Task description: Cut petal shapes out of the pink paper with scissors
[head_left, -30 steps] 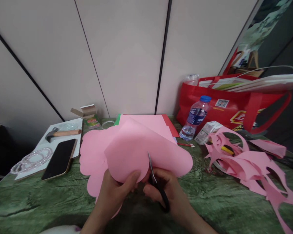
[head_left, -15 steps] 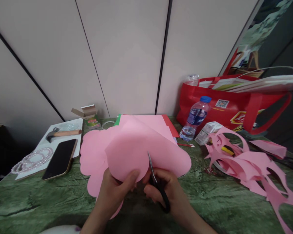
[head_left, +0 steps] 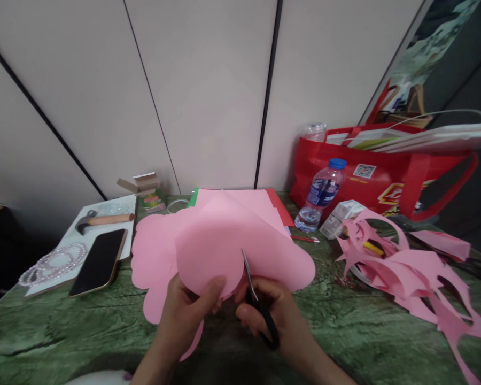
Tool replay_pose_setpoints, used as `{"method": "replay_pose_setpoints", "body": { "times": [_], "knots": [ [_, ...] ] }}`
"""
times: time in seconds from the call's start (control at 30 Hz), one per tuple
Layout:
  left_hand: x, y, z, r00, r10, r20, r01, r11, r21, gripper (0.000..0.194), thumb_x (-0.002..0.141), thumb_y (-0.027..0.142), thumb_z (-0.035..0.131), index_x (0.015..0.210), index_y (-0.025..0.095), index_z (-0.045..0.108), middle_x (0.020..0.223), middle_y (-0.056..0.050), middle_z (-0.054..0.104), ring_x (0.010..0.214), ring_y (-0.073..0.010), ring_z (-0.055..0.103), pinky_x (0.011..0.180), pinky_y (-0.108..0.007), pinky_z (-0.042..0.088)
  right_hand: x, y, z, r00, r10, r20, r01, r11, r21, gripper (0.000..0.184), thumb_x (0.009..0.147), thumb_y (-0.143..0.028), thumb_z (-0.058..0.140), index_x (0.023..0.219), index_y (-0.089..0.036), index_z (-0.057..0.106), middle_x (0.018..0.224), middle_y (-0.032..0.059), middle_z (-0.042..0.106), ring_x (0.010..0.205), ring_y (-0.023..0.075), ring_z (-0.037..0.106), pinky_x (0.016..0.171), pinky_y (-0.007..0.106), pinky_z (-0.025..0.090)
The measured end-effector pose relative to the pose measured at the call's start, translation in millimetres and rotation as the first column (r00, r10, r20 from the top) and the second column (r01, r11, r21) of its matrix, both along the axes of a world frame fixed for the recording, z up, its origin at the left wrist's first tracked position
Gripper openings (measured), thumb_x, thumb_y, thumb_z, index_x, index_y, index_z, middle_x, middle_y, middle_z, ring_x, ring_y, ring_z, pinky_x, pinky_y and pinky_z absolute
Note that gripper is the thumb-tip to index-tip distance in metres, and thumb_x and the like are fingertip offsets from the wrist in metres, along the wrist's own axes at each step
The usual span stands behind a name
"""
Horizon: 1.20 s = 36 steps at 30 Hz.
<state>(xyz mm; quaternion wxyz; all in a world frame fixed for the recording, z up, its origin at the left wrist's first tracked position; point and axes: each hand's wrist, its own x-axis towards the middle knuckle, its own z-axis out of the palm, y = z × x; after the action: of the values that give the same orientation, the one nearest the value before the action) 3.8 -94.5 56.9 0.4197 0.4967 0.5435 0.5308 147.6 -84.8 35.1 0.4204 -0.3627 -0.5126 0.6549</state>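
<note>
My left hand [head_left: 184, 313] pinches the near edge of a large pink paper sheet [head_left: 212, 246] with scalloped edges, holding it curled up above the green table [head_left: 44, 331]. My right hand [head_left: 278, 315] grips black-handled scissors [head_left: 258, 307]. Their blades point up and away into a slit in the pink sheet, just right of my left thumb. Another scalloped pink piece lies flat on the table under the raised sheet, to the left.
A phone [head_left: 98, 262], a hammer [head_left: 102, 219], a bead string [head_left: 54, 262] and a small open box [head_left: 146, 192] lie at the left. Coloured paper sheets [head_left: 264, 200] sit behind. A water bottle [head_left: 323, 195], a red bag [head_left: 385, 176] and pink offcuts [head_left: 409, 267] fill the right.
The raised pink sheet has shifted slightly in my left hand, and my thumb has slid a little to the left along its edge. The scissors stay in the slit.
</note>
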Motion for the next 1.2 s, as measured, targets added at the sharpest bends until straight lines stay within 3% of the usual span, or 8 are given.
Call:
{"method": "replay_pose_setpoints", "body": {
  "times": [0.43, 0.67, 0.83, 0.97, 1.2],
  "knots": [
    [-1, 1, -2.9, 0.987, 0.009, 0.162, -0.006, 1.0, -0.017, 0.028, 0.069, 0.03, 0.067, 0.05, 0.015, 0.052, 0.04, 0.005, 0.048, 0.038, -0.0054, 0.039, 0.039, -0.018, 0.031, -2, 0, 1.2, 1.0, -0.005, 0.013, 0.005, 1.0, 0.004, 0.032, 0.061, -0.044, 0.068, 0.06, -0.016, 0.053, 0.045, -0.0049, 0.046, 0.036, 0.0057, 0.035, 0.035, 0.019, 0.028],
    [4, 0, -3.9, 0.975, -0.041, 0.217, 0.043, 0.999, -0.001, 0.036, 0.076, 0.034, 0.059, 0.046, 0.014, 0.054, 0.039, 0.003, 0.05, 0.039, -0.0077, 0.045, 0.042, -0.021, 0.035, -8, -4, -2.4, 0.99, -0.116, 0.074, 0.111, 0.991, 0.073, 0.023, 0.058, -0.032, 0.069, 0.056, -0.018, 0.052, 0.045, -0.005, 0.045, 0.039, 0.0078, 0.036, 0.038, 0.021, 0.028],
    [5, 0, -2.9, 0.996, -0.006, 0.094, 0.013, 0.997, -0.076, 0.042, 0.072, 0.039, 0.061, 0.04, 0.015, 0.05, 0.032, 0.003, 0.045, 0.029, -0.0065, 0.038, 0.034, -0.021, 0.026, -7, 0, -13.9, 0.978, -0.198, 0.061, 0.186, 0.968, 0.167, 0.017, 0.06, -0.023, 0.07, 0.06, -0.018, 0.055, 0.05, -0.0056, 0.046, 0.046, 0.0091, 0.037, 0.044, 0.022, 0.032],
    [3, 0, -1.3, 0.999, 0.031, -0.042, -0.034, 0.996, -0.087, 0.043, 0.07, 0.037, 0.061, 0.037, 0.016, 0.043, 0.03, 0.006, 0.037, 0.03, -0.0046, 0.03, 0.034, -0.02, 0.02, -3, 3, -11.0, 0.991, -0.135, -0.001, 0.134, 0.985, 0.111, 0.014, 0.063, -0.024, 0.069, 0.067, -0.016, 0.057, 0.055, -0.0048, 0.047, 0.051, 0.01, 0.038, 0.049, 0.022, 0.033],
    [3, 3, 0.6, 0.994, -0.005, -0.113, -0.008, 0.994, -0.108, 0.044, 0.071, 0.039, 0.06, 0.037, 0.017, 0.042, 0.03, 0.006, 0.036, 0.03, -0.0046, 0.03, 0.035, -0.02, 0.019, 1, 7, -4.8, 0.993, -0.035, -0.109, 0.041, 0.998, 0.05, 0.019, 0.063, -0.024, 0.072, 0.074, -0.014, 0.06, 0.064, -0.0032, 0.05, 0.059, 0.011, 0.041, 0.056, 0.023, 0.034]
  ]
}}
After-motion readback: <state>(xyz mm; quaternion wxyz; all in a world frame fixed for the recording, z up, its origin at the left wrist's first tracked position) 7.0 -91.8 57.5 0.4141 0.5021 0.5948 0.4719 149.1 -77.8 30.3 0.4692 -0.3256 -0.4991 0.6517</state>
